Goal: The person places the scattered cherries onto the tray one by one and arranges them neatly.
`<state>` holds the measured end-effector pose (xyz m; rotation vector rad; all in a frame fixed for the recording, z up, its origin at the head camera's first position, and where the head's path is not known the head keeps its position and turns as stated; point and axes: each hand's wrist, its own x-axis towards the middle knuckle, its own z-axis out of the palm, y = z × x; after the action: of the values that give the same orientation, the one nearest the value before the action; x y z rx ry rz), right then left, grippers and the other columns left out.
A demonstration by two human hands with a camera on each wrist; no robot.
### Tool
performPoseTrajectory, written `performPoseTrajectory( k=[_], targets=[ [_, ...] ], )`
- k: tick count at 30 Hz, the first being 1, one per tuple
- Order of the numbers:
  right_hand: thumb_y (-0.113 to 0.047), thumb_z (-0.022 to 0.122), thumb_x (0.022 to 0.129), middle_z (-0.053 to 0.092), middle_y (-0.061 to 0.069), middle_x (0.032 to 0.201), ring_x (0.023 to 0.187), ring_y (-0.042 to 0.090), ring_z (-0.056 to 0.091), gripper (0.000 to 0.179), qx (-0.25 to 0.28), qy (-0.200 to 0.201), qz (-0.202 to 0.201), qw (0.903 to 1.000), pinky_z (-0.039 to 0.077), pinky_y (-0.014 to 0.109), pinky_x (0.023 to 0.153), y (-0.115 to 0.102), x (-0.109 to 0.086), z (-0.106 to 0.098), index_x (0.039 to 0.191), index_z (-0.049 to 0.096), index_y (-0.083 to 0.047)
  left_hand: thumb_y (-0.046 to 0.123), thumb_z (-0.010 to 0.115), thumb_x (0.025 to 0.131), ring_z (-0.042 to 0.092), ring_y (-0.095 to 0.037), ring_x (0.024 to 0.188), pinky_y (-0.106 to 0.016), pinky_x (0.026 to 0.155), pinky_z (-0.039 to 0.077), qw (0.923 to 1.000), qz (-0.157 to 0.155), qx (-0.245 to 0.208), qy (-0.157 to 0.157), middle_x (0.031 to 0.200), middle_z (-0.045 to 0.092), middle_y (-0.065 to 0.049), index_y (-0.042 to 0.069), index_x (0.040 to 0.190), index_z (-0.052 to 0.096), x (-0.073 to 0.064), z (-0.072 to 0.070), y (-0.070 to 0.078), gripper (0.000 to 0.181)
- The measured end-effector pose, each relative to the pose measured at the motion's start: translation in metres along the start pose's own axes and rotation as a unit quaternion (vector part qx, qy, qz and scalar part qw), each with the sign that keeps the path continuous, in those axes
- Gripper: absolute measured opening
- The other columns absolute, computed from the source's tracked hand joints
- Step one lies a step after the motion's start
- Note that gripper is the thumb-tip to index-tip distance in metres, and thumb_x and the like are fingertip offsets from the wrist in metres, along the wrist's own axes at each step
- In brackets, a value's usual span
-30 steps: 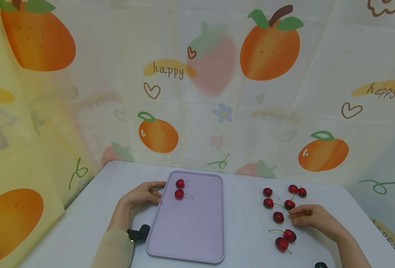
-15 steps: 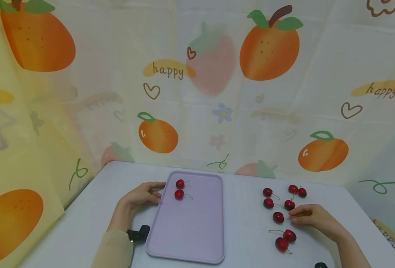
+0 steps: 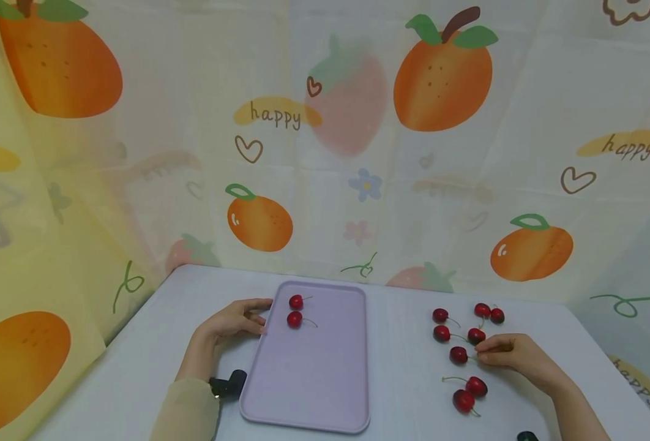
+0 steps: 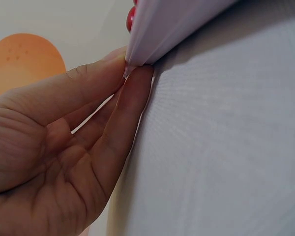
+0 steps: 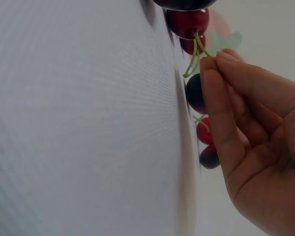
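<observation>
My left hand [image 3: 235, 320] pinches the left rim of a lilac tray [image 3: 316, 380]. The left wrist view shows the thumb at the rim of the tray [image 4: 162, 24] and a finger under it. Two red cherries [image 3: 295, 302] with stems lie near the tray's far left corner. On the right, my right hand [image 3: 515, 357] holds a dark red cherry [image 3: 459, 354] by its stem. Thumb and fingertip meet on the green stem [image 5: 202, 45] in the right wrist view, the cherry [image 5: 188, 22] beyond them. Whether this cherry still touches the table, I cannot tell.
Several cherries lie around the right hand: a pair [image 3: 464, 402] nearer me, one cherry [image 3: 476, 336] just beyond the fingertips, others farther back. White cloth covers the table [image 3: 402, 367]. A fruit-printed curtain [image 3: 446, 177] hangs behind it. A black wrist device [image 3: 230, 384] sits beside the tray.
My right hand has risen very slightly, and the cherry on the pinched stem has shifted a little with it. The left hand, tray and other cherries stay put.
</observation>
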<state>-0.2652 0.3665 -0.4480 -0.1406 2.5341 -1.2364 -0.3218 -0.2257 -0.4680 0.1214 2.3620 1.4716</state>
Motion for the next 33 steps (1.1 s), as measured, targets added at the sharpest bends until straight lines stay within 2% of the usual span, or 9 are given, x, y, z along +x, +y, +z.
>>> performPoseTrajectory(
  k=[7,16,23,33],
  targets=[
    [-0.029,0.073,0.088,0.073,0.012,0.113,0.091,0.001,0.062,0.04,-0.02,0.034,0.008,0.9992,0.053,0.016,0.078,-0.004,-0.001,0.001,0.117,0.069,-0.001,0.013,0.077,0.081,0.059,-0.018,0.094,-0.031,0.089,0.054,1.0,-0.001,0.0,0.003,0.114,0.064,-0.011,0.012,0.145,0.049,0.001,0.001,-0.001,0.07],
    [-0.024,0.073,0.088,0.074,0.012,0.111,0.087,-0.001,0.065,0.035,-0.029,0.058,-0.016,0.9978,0.054,0.016,0.078,-0.011,-0.002,0.002,0.115,0.071,-0.001,0.013,0.077,0.082,0.059,-0.019,0.095,-0.032,0.089,0.055,1.0,-0.004,0.002,0.006,0.115,0.065,-0.011,0.013,0.146,0.049,0.002,0.001,-0.002,0.07],
    [-0.022,0.073,0.088,0.074,0.014,0.111,0.088,0.004,0.068,0.033,-0.034,0.078,-0.021,0.9961,0.058,0.024,0.081,-0.026,-0.003,0.007,0.114,0.072,-0.002,0.013,0.077,0.082,0.059,-0.018,0.093,-0.031,0.088,0.056,1.0,-0.004,-0.002,0.006,0.111,0.064,-0.01,0.012,0.146,0.049,0.002,0.0,-0.001,0.07],
    [-0.029,0.074,0.087,0.075,0.01,0.106,0.086,0.005,0.069,0.037,-0.039,0.102,-0.035,0.9934,0.053,0.016,0.078,-0.048,-0.004,0.01,0.113,0.072,-0.003,0.012,0.077,0.082,0.059,-0.018,0.092,-0.029,0.087,0.055,1.0,-0.003,-0.006,0.004,0.109,0.064,-0.01,0.011,0.146,0.049,0.001,0.001,-0.003,0.07]
  ],
)
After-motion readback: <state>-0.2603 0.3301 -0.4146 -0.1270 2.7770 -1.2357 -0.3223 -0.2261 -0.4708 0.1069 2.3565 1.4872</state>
